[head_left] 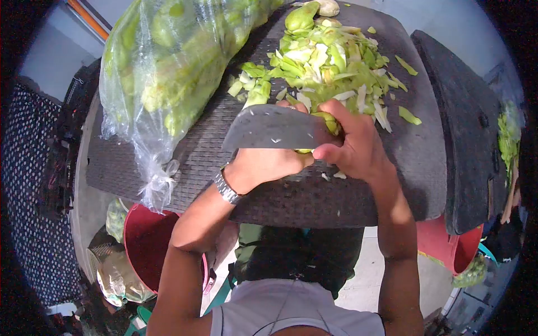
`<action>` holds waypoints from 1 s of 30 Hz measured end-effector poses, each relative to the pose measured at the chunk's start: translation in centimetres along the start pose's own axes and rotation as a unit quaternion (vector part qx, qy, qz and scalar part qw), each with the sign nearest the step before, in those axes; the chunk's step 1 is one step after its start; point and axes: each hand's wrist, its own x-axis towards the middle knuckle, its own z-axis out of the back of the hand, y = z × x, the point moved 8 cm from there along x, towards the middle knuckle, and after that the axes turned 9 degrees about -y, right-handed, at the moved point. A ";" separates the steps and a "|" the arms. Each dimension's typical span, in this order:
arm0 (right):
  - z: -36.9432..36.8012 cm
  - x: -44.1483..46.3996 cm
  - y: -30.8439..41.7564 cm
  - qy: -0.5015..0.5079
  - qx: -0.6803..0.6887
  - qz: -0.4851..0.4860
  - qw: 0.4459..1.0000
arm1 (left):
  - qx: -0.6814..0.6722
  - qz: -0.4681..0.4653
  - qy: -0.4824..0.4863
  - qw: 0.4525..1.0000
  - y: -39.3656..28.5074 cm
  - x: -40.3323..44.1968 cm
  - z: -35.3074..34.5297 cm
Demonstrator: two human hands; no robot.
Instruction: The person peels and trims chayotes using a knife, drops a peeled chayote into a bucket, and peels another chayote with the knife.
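While half-curled, right hand [356, 140] against cleaver [272, 131].

A silver-coloured metal link band [226, 186] is worn on the left wrist [240, 178]. The torso is covered by a white fabric top [300, 305] with a rounded neckline, edged by a narrow band. A thin, dark cord [284, 299] is draped in a V over the chest. The legs are clothed in a dark green-to-black lower garment [297, 252]; its cut cannot be made out.

Dull metal cleaver [274, 129]; glossy clear plastic bag [168, 73]; rough woven-textured tabletop [314, 207].
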 end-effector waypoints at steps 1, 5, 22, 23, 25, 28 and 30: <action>0.2 0.1 0.0 -0.011 0.001 -0.007 1.000 | 0.002 0.024 -0.013 1.000 0.1 0.0 0.1; 0.5 0.3 0.3 -0.050 0.022 -0.041 0.998 | -0.009 0.113 -0.040 0.993 0.8 0.0 0.5; 2.7 0.5 -0.1 -0.031 -0.022 -0.070 0.997 | -0.154 0.109 -0.066 0.980 1.0 1.1 1.1; 2.8 0.8 -0.9 -0.043 -0.010 -0.080 0.996 | -0.174 0.163 -0.037 0.970 1.7 0.8 0.7; 3.0 0.9 -2.4 -0.112 -0.006 -0.110 0.988 | -0.210 0.216 -0.015 0.953 2.5 0.4 0.2; 3.9 1.0 -4.3 -0.129 -0.002 -0.157 0.979 | -0.170 0.167 -0.044 0.970 2.4 0.6 0.8; 3.8 1.0 -4.5 -0.133 0.078 -0.151 0.976 | -0.164 0.155 -0.082 0.971 2.3 0.6 1.1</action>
